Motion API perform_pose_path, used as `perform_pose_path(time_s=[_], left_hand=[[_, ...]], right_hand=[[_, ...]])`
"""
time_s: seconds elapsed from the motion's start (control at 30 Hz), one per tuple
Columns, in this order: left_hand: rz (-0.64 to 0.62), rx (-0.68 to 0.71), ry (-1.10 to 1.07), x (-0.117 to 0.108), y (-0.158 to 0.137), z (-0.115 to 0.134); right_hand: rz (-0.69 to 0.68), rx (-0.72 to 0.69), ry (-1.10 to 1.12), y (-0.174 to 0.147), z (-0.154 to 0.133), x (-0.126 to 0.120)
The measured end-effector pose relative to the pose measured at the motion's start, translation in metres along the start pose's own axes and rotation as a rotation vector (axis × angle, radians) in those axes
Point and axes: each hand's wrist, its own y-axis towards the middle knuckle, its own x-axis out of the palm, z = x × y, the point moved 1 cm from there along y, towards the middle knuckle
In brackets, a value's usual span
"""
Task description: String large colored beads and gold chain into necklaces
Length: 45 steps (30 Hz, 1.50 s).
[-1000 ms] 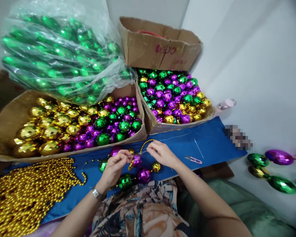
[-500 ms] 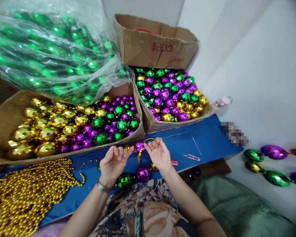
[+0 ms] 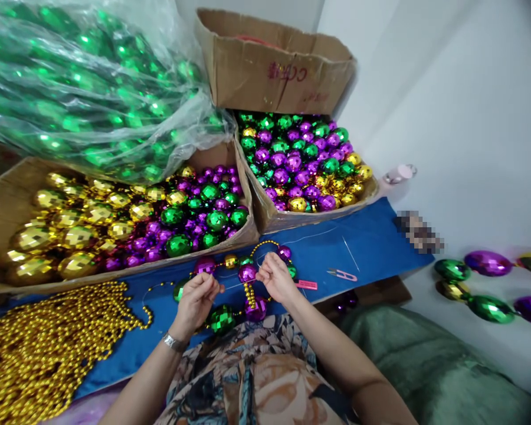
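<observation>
My left hand [image 3: 198, 300] is closed in a pinch on a thin clear thread [image 3: 233, 287] that runs across toward the right. Fingers curled together, my right hand [image 3: 275, 277] pinches the same thread's other side. Between and behind the hands, a bead necklace lies on the blue cloth [image 3: 310, 254], with a purple faceted ball [image 3: 247, 273], a green ball [image 3: 222, 319] and short strands of small gold beads [image 3: 249, 294]. Another purple ball [image 3: 255, 309] sits close to my body. My fingers hide part of the necklace.
Cardboard boxes of gold [image 3: 79, 236] and of purple and green balls [image 3: 292, 162] stand behind. Pink snips [image 3: 343, 274], a needle [image 3: 350, 254] and a pink label [image 3: 307, 285] lie to the right. Gold bead strands [image 3: 48, 348] cover the left; a plastic bag of green balls [image 3: 92, 88] rests above.
My hands have moved apart and slightly down, the left one to the left, the right one left and down. More of the necklace behind them shows. The camera view has shifted slightly.
</observation>
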Motion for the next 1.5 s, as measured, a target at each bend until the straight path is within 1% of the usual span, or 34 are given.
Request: perform_pose_path(time_s=[0.03,0.07,0.1,0.17,0.23,0.27,0.3,0.33,0.4,0.5,0.57,0.6,0.63,0.67,0.73,0.77,0.8,0.93,1.0,1.03,1.1,1.17,1.23,1.3,1.33,1.4,1.5], left_hand=[[0.011,-0.018,0.014,0.000,0.000,-0.001],[0.012,-0.033,0.027,0.002,0.001,0.001],[-0.001,-0.043,0.037,0.006,0.002,0.003],[-0.059,-0.050,0.051,0.016,0.005,0.012],[-0.129,-0.057,0.083,0.026,0.009,0.022],[-0.158,-0.068,0.115,0.030,0.012,0.026],[-0.184,-0.082,0.157,0.034,0.014,0.030],[-0.205,-0.095,0.209,0.037,0.016,0.032],[-0.258,-0.111,0.334,0.043,0.020,0.034],[-0.367,-0.079,0.506,0.051,0.022,0.032],[-0.378,-0.026,0.576,0.055,0.023,0.030],[-0.356,-0.005,0.594,0.056,0.023,0.029],[-0.324,0.008,0.598,0.056,0.023,0.028],[-0.291,0.010,0.584,0.056,0.023,0.027],[-0.243,-0.013,0.515,0.055,0.022,0.025],[-0.228,-0.028,0.475,0.055,0.021,0.024],[-0.217,-0.042,0.440,0.054,0.021,0.024],[-0.189,-0.074,0.380,0.054,0.020,0.021],[-0.185,-0.078,0.368,0.053,0.020,0.020],[-0.184,-0.081,0.360,0.053,0.021,0.019],[-0.178,-0.090,0.335,0.053,0.022,0.019],[-0.166,-0.101,0.308,0.053,0.022,0.018],[-0.158,-0.107,0.290,0.053,0.023,0.017],[-0.161,-0.105,0.284,0.054,0.024,0.016],[-0.167,-0.101,0.287,0.055,0.024,0.015],[-0.185,-0.098,0.309,0.056,0.023,0.015],[-0.212,-0.103,0.346,0.058,0.020,0.016]], right_hand=[[-0.015,-0.001,-0.023,-0.001,0.000,-0.003],[-0.035,-0.018,-0.094,-0.002,-0.003,-0.005],[-0.062,-0.052,-0.224,-0.003,-0.009,-0.007],[-0.136,-0.174,-0.626,-0.007,-0.029,-0.009],[-0.232,-0.345,-1.038,-0.010,-0.052,-0.005],[-0.279,-0.426,-1.166,-0.010,-0.063,-0.001],[-0.328,-0.502,-1.247,-0.010,-0.071,0.004],[-0.379,-0.565,-1.296,-0.010,-0.078,0.010],[-0.488,-0.644,-1.351,-0.005,-0.083,0.024],[-0.642,-0.721,-1.411,0.011,-0.077,0.045],[-0.709,-0.776,-1.450,0.022,-0.070,0.053],[-0.710,-0.803,-1.460,0.027,-0.067,0.055],[-0.677,-0.826,-1.459,0.031,-0.065,0.055],[-0.608,-0.843,-1.446,0.033,-0.064,0.053],[-0.428,-0.839,-1.400,0.031,-0.063,0.047],[-0.364,-0.806,-1.381,0.027,-0.062,0.042],[-0.336,-0.755,-1.371,0.022,-0.061,0.038],[-0.408,-0.511,-1.352,0.003,-0.047,0.026],[-0.372,-0.441,-1.289,-0.001,-0.040,0.022],[-0.341,-0.395,-1.228,-0.001,-0.037,0.020],[-0.296,-0.257,-1.047,-0.002,-0.033,0.016],[-0.293,-0.097,-0.846,-0.003,-0.030,0.013],[-0.297,0.002,-0.719,-0.006,-0.027,0.011],[-0.303,0.013,-0.721,-0.008,-0.024,0.013],[-0.303,-0.011,-0.773,-0.008,-0.023,0.015],[-0.297,-0.118,-0.959,-0.007,-0.019,0.020],[-0.273,-0.344,-1.293,-0.002,-0.015,0.028]])
